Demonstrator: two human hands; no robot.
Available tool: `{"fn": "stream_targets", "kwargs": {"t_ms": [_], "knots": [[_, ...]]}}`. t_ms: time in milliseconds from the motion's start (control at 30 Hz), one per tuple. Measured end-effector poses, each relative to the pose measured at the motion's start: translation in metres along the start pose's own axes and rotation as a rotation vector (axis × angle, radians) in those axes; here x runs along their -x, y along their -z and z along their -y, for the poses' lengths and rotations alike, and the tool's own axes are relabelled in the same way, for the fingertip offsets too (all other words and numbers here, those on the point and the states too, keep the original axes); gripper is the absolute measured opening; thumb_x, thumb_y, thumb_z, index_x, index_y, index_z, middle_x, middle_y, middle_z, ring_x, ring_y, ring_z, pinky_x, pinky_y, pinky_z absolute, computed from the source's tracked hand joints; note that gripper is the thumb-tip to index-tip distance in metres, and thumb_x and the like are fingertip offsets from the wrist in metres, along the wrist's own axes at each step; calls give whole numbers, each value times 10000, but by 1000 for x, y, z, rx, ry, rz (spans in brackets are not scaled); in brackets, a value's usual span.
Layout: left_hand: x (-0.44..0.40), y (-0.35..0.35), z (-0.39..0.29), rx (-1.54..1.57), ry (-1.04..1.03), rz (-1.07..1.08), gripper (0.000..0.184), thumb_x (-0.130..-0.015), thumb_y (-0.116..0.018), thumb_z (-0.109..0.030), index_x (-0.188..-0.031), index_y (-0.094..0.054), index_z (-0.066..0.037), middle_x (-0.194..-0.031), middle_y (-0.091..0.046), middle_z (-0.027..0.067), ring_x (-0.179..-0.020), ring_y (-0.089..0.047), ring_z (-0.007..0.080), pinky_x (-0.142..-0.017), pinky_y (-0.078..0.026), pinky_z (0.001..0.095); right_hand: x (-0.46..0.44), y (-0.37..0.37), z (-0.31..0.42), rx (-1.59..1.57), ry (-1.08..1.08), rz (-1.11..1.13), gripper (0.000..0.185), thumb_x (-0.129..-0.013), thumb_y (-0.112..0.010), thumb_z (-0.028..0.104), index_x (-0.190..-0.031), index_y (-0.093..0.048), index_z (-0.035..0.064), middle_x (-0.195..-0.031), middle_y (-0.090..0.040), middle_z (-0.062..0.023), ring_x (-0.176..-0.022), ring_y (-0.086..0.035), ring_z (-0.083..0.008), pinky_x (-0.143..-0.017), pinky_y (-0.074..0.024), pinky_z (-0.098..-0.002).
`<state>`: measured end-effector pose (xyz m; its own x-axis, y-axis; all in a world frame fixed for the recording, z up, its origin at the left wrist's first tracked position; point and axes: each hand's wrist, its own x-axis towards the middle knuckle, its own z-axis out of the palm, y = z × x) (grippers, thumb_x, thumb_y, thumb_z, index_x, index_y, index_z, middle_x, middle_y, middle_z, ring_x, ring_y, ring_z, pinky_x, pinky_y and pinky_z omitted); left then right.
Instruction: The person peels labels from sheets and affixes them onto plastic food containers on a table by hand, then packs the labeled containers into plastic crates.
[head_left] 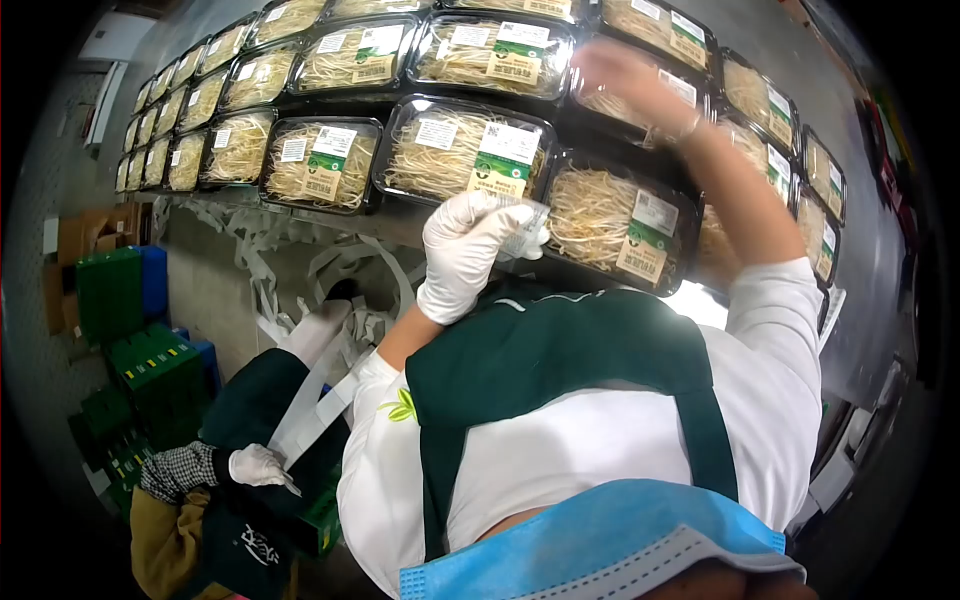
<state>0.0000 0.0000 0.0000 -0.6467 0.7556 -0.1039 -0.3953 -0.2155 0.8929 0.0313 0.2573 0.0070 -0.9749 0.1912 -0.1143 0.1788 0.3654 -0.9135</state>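
Note:
My left hand, in a white glove, is closed in a pinch on a small printed label strip. It is at the near edge of the table, between two black plastic trays of bean sprouts. The tray on its right carries a green, white and tan label, and the tray just beyond it has an extra white sticker. My right hand shows no glove and reaches over a tray farther back. Its fingers are smeared by motion, so their grip is unclear.
Rows of packed sprout trays cover the metal table. Discarded backing strips hang and lie below its edge. At lower left, a person's gloved hand holds a pale strip near green crates.

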Motion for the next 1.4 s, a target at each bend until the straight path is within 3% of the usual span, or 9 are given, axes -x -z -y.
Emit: {"fn": "stream_targets", "kwargs": {"t_ms": [167,333,367,500,633,800,933,1033,1400], "knots": [[-2,11,11,-91,-199,202,40,-780,-566,-10,-795,-529,-16,-657,-583,81,-465,-520,100,-428,-403,202,69,-76,47,436,728,-176,144,-726,-638,163,-811,-574,66,-770,-574,-61,-727,-541,-166,-681,-433,-317],[6,8,2,-178,-33,202,109,-782,-556,-1,-887,-530,8,-804,-618,99,-715,-591,121,-619,-466,217,17,27,-7,825,-73,-431,229,-774,-552,292,-820,-558,68,-746,-589,-77,-735,-560,-211,-647,-438,-316],[9,9,1,-220,47,237,146,-798,-527,11,-944,-530,12,-837,-610,85,-739,-576,108,-639,-461,213,15,25,-2,790,-147,-443,269,-734,-579,282,-835,-591,33,-834,-570,-216,-790,-554,-336,-712,-435,-403],[9,19,-6,-117,185,330,237,-808,-483,44,-1042,-509,20,-903,-598,80,-794,-567,117,-674,-454,209,5,23,-39,1365,160,-459,186,-785,-497,259,-817,-529,78,-754,-585,-104,-764,-561,-281,-640,-439,-402],[13,20,-3,60,34,243,244,-793,-471,52,-1037,-476,52,-967,-571,182,-817,-600,241,-691,-520,357,18,39,-36,1164,-318,-554,279,-794,-486,355,-898,-554,105,-842,-598,-122,-747,-583,-252,-628,-466,-375],[21,19,-6,53,87,89,33,-795,-550,-16,-785,-571,8,-662,-590,81,-535,-559,112,-454,-459,215,87,-97,50,182,241,-154,239,-762,-617,248,-891,-571,53,-743,-582,-82,-762,-553,-164,-707,-449,-290],[21,22,6,-169,-73,230,54,-773,-596,-19,-743,-552,-7,-656,-556,20,-585,-499,46,-509,-416,187,99,-97,55,481,697,-435,143,-691,-652,55,-811,-579,30,-720,-581,-24,-682,-542,-137,-631,-449,-278],[23,29,8,-284,-32,330,52,-800,-556,-20,-834,-526,5,-762,-575,41,-686,-530,60,-607,-442,195,106,-47,28,291,-69,-423,152,-770,-588,171,-824,-583,30,-686,-588,-55,-576,-542,-155,-544,-436,-285],[31,34,15,124,299,399,118,-849,-461,-17,-952,-505,19,-858,-588,115,-768,-589,159,-624,-501,255,132,-76,-12,1121,-313,-627,268,-801,-516,334,-754,-544,72,-595,-563,-77,-579,-551,-231,-509,-438,-352]]}}
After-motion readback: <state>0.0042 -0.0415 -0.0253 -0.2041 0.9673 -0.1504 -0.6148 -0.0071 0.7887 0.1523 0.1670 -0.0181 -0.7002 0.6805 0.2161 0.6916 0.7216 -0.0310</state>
